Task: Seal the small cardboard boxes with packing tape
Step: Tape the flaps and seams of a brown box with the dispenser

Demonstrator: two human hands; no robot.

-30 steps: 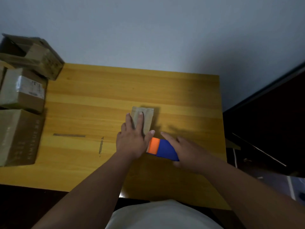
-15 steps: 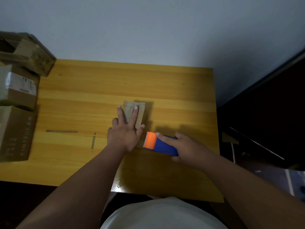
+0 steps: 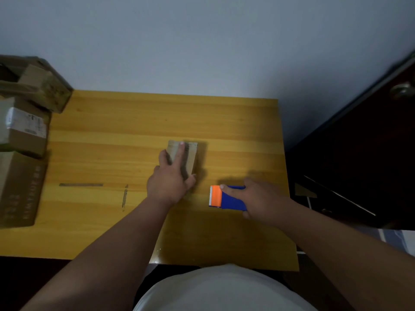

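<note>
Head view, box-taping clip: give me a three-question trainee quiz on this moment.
1. True or false: the left hand lies flat on the small box.
2. Which hand grips the tape dispenser? A) left B) right C) neither
3. Fill in: the dispenser's orange end points toward the person's ____.

Key: 1 true. 2 B. 3 left; it sits apart from the small box, above the table.

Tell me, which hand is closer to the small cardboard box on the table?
Left. The left hand rests flat on the small box; the right hand grips the tape dispenser, off to the box's right.
</note>
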